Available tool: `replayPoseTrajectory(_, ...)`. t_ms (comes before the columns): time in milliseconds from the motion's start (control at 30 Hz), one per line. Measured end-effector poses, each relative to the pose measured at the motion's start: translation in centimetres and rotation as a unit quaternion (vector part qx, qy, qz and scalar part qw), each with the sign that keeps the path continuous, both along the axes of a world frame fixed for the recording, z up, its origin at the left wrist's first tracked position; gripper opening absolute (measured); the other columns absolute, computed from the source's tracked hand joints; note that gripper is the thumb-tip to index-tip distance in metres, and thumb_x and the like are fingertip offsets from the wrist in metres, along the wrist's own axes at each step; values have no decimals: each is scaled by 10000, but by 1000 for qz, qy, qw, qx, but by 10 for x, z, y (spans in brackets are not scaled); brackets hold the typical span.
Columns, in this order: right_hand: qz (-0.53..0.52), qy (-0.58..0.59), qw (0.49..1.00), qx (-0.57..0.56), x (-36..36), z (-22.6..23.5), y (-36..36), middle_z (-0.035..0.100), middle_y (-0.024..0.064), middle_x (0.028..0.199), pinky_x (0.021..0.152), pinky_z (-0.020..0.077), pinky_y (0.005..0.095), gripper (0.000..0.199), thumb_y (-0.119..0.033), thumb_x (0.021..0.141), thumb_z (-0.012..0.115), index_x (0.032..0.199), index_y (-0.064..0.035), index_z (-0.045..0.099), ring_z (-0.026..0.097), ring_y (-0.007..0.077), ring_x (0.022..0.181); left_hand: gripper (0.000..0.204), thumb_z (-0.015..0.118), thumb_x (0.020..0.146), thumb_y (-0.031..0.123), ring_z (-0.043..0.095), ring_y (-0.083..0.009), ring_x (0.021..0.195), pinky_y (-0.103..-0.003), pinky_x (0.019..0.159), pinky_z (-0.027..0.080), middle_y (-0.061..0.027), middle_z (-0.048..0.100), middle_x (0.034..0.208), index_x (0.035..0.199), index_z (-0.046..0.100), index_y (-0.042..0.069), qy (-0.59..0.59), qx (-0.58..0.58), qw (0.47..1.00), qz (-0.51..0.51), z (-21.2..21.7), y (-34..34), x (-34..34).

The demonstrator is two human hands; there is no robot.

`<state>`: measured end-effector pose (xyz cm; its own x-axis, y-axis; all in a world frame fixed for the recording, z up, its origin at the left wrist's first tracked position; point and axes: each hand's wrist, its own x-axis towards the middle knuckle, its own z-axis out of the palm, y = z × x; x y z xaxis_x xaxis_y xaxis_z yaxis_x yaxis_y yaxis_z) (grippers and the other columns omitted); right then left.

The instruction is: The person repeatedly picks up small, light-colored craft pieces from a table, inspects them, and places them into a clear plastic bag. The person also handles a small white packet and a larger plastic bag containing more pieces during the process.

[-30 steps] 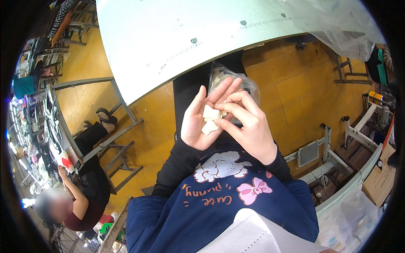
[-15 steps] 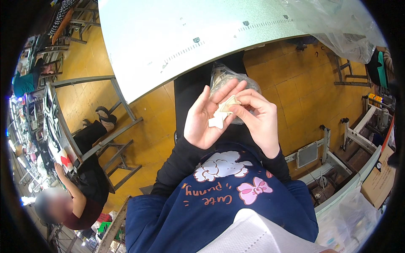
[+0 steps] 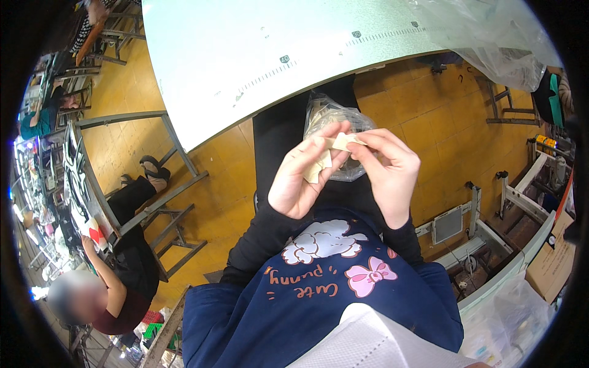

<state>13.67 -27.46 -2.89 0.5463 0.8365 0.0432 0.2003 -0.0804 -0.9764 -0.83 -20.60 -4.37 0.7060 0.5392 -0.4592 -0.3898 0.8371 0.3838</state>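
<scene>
Several small, flat cream pieces point(image 3: 314, 172) lie in the palm of my left hand point(image 3: 291, 184); I cannot make out whether they are cloth or card. Its fingers are curled over them, and the thumb presses near their upper end. My right hand point(image 3: 392, 173) pinches another cream piece point(image 3: 345, 141) between thumb and forefinger, right beside the left fingertips. Beneath both hands, a clear plastic bag point(image 3: 321, 112) rests on my lap with pale contents. The hands partly hide the bag and the pieces.
Ahead stands a pale table point(image 3: 208, 80) with ruler marks along its near edge. Clear plastic sheeting point(image 3: 503, 58) covers its right end. A grey metal frame point(image 3: 123, 121) and a seated person point(image 3: 113, 294) are at left. At right are a metal stand point(image 3: 475, 245) and a cardboard box point(image 3: 550, 260).
My left fingers and thumb have curled in over the cream pieces. My right hand has moved slightly right, drawing a piece up toward the left fingertips.
</scene>
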Motion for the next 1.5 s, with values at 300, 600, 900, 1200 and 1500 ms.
replayPoseTrajectory(300,151,-89,982,-76,14,19,-12,674,119,987,689,530,262,260,24,791,749,1047,31,706,668,141,768,493,358,1031,183,328,-284,1455,-380,1185,342,-184,367,1543,1457,365,-66,-95,-16,992,86,1,16,-16)
replayPoseTrajectory(600,90,-8,996,-18,-14,10,6,688,69,861,648,507,233,172,54,827,716,993,26,680,659,110,735,639,447,849,71,401,-276,1403,-354,1084,419,-194,378,1540,1468,365,-63,-42,-28,998,35,8,0,1)
replayPoseTrajectory(900,141,60,985,-78,-7,16,-3,676,50,850,626,508,218,245,39,847,712,1092,18,706,643,88,716,922,402,668,-69,368,-261,1437,-252,998,443,-195,255,1610,1562,213,46,-51,96,993,43,7,-2,-1)
replayPoseTrajectory(1200,130,119,980,-96,-1,14,-4,684,61,863,643,504,234,71,0,865,702,931,27,691,644,102,726,930,398,613,-102,293,-270,1481,-359,1137,333,-202,279,1601,1525,293,44,-66,85,993,46,2,-5,-4)
replayPoseTrajectory(1500,130,-69,983,-111,11,17,-7,647,76,882,664,493,250,133,23,838,706,968,17,730,630,131,760,1017,417,560,-137,79,-323,1533,-539,1228,130,-218,190,1621,1525,328,170,-110,169,977,74,-7,12,-21)
